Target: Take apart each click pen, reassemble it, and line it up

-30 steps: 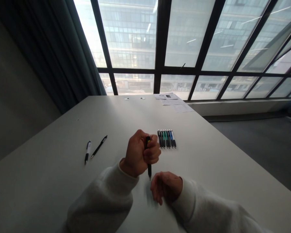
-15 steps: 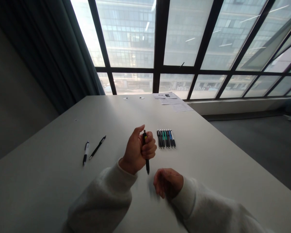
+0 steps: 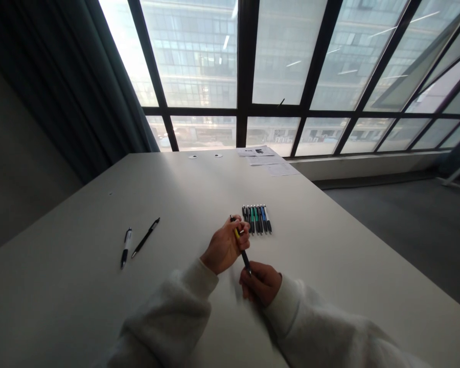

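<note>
- Black, with a yellow section near its top, a single slim pen [image 3: 246, 259] is being gripped in the curled fingers of the left hand [image 3: 223, 249]; its body is being slanted down toward the right hand, above the table [image 3: 199, 204].
- The pen's lower end is being pinched by the closed fingers of the right hand [image 3: 263, 284], its pale tip being partly covered.
- Just beyond the left hand, a row of pens [image 3: 257, 220] is being kept side by side, its near left part being crowded by the fingers in this view. Seven or eight seem to be showing, though the exact number is being obscured by their closeness; black, green, blue and white are being shown among them.
- Well apart, to the left, two more pens are being supported by the table: one white-and-black pen [image 3: 126, 248] and one mostly black pen [image 3: 146, 238], both being slanted, with a narrow gap being left between them.
- Toward the far edge, two round white discs [image 3: 192, 157] with dark marks are being seen, and three paper sheets [image 3: 283, 169] are being overlapped or set close together at the far right corner.
- Beyond, the table is being bordered by a dark-framed window [image 3: 205, 61] and one dark curtain [image 3: 80, 87].
</note>
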Motion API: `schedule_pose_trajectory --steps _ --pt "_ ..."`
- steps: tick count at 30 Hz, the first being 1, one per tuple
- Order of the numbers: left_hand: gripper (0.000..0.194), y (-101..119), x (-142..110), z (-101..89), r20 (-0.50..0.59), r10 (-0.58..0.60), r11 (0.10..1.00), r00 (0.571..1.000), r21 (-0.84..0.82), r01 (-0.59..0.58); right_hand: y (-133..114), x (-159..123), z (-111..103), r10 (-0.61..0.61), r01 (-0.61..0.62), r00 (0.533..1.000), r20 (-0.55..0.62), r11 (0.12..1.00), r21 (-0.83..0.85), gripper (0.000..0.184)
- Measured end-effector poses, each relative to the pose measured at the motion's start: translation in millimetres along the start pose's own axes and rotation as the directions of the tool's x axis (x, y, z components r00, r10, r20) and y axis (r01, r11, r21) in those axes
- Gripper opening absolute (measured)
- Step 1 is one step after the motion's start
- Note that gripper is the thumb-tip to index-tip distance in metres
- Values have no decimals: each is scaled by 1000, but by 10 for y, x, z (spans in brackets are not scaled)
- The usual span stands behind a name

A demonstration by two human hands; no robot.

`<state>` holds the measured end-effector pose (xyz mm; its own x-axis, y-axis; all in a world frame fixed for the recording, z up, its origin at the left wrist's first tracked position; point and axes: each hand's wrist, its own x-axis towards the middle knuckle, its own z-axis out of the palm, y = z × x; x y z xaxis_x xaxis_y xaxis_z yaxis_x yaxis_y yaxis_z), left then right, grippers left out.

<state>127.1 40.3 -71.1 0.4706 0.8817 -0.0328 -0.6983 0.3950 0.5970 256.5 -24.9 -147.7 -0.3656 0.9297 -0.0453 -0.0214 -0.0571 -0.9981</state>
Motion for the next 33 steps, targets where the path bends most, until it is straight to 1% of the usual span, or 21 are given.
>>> schedule_pose_trajectory --steps 1,3,6,8,10,12,14,16,18,19,20,22,24,25,26,28,31,33 --pt "13 -30 6 -29 9 -1 1000 1000 9 1 -12 2 -18 -4 4 1000 -17 1000 -10 45" --pt "15 -68 18 -76 16 0 1000 1000 24 -1 -38 -6 -51 -14 14 1000 -8 1000 -4 42" --pt "14 -70 38 -120 -13 26 999 1000 42 -25 -62 -30 -77 -47 46 998 38 999 14 39" --pt "14 -53 49 -141 -41 46 996 998 76 -43 -62 -38 -79 -52 53 998 30 998 -18 40" --pt "17 -40 52 -165 -51 52 988 997 147 -44 -54 -29 -80 -37 36 999 -15 997 -62 41" --pt "23 -40 49 -194 -36 36 964 999 266 -25 -46 -4 -92 -30 21 996 -88 994 -105 41" --pt "28 -54 41 -222 6 -9 904 1000 427 5 -42 27 -118 -51 24 984 -169 987 -160 40" --pt "32 -78 34 -242 56 -83 835 995 550 39 -41 58 -152 -84 32 967 -238 976 -218 39" --pt "32 -106 35 -256 78 -134 807 988 588 63 -38 82 -182 -106 33 952 -286 967 -252 40" --pt "30 -116 39 -265 66 -129 812 989 580 67 -35 91 -192 -108 28 949 -297 965 -260 39" --pt "28 -123 47 -279 36 -102 822 994 566 64 -31 98 -199 -106 22 948 -301 963 -269 38" --pt "23 -119 73 -323 -59 -27 843 998 535 55 -19 106 -203 -106 15 953 -284 953 -304 35" --pt "23 -89 112 -398 -158 44 836 986 547 50 -6 110 -199 -124 28 962 -244 931 -363 30" --pt "24 -67 134 -445 -197 79 816 977 576 50 0 111 -196 -139 42 965 -222 918 -394 29" --pt "25 -41 157 -497 -226 130 780 965 625 41 5 111 -194 -154 57 968 -200 906 -419 28" --pt "24 13 197 -607 -251 232 705 940 709 15 11 111 -192 -170 81 971 -167 896 -437 26" --pt "19 73 230 -746 -235 347 576 908 817 -9 9 108 -196 -174 98 975 -141 898 -430 23" --pt "22 86 231 -803 -218 399 482 891 876 -2 3 105 -201 -175 105 976 -126 896 -432 22"
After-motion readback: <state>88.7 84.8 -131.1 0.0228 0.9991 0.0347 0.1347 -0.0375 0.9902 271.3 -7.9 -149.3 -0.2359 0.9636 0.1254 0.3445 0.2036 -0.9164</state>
